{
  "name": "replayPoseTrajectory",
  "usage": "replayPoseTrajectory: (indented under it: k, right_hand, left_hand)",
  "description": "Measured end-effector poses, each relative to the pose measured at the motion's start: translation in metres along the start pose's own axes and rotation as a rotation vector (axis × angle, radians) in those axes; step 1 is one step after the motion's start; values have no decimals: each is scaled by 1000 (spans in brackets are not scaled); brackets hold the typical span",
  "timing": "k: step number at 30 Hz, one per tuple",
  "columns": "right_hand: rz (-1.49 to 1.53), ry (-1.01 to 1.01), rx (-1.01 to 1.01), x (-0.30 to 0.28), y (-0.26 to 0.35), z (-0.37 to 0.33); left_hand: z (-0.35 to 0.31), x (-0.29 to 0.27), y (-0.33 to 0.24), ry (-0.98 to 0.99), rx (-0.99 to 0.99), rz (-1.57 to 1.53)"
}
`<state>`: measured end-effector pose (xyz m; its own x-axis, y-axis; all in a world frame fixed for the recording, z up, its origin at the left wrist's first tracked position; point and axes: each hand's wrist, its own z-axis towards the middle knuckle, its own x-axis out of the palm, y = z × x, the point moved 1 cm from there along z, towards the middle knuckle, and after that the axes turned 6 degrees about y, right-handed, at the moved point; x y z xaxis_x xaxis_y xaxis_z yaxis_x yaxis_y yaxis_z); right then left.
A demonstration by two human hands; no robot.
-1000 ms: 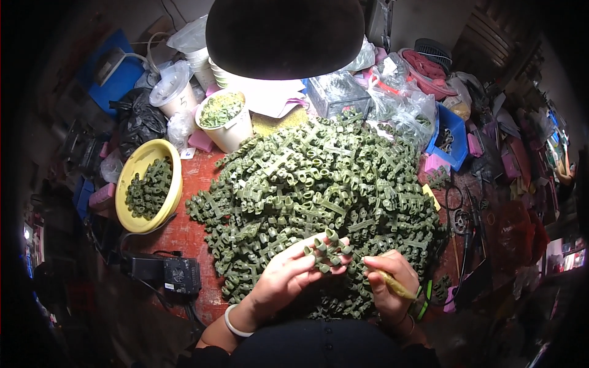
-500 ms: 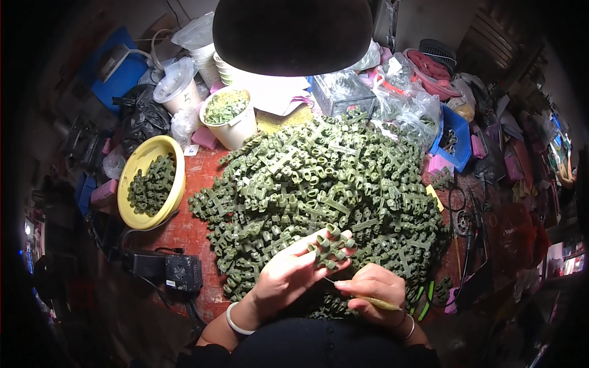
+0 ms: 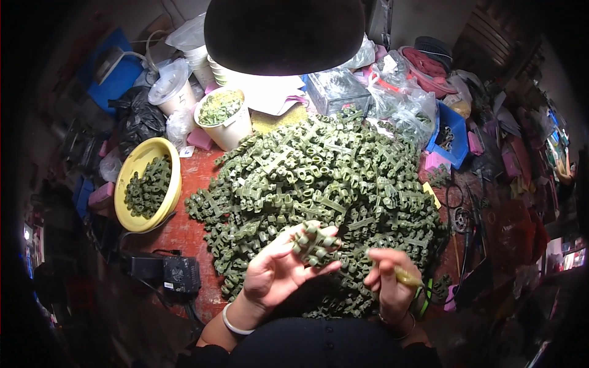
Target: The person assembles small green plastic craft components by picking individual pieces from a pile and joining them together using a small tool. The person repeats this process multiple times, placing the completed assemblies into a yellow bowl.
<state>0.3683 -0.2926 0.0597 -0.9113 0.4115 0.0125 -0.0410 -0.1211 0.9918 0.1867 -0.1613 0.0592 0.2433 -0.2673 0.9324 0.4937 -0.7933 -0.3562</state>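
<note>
While cradling a dark green clustered part (image 3: 316, 244) in the left hand (image 3: 275, 270), grips a yellowish-handled tool (image 3: 407, 277) in the right hand (image 3: 391, 279). Supports the part above the near side of a big heap (image 3: 307, 178) of similar green pieces, with left fingers slightly apart behind and below it; cannot tell exact thumb contact. Pinches the tool handle between right thumb and bent fingers, near the part but apart from it; cannot make out the tool's tip. Wears a white bracelet (image 3: 232, 322) on the left wrist. Works over a red table (image 3: 196, 168), mostly covered by the heap. To the left, see a yellow basin (image 3: 177, 178) holding more green pieces (image 3: 149, 187), plus, nearer, a black boxy device (image 3: 181, 274). Behind the heap, note a white bucket (image 3: 236, 136) filled with small green and yellow bits (image 3: 221, 107), white papers (image 3: 270, 92) and a dark box (image 3: 337, 95). At far right, note clear plastic bags (image 3: 417, 113) beside a blue bin (image 3: 451, 158)
</note>
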Motion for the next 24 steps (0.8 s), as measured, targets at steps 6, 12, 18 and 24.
replayPoseTrajectory:
  k: [6, 12, 18, 24]
  right_hand:
    - [-627, 263, -252, 9, 4, 21]
    - [-694, 311, -322, 18, 10, 21]
    - [-471, 246, -334, 15, 10, 22]
    - [-370, 145, -383, 7, 10, 17]
  left_hand:
    - [-5, -4, -7, 41, -15, -34]
    - [-12, 9, -8, -99, -168, 618]
    - [-8, 16, 5, 131, -7, 1411]
    - [-12, 11, 5, 40, -18, 1171]
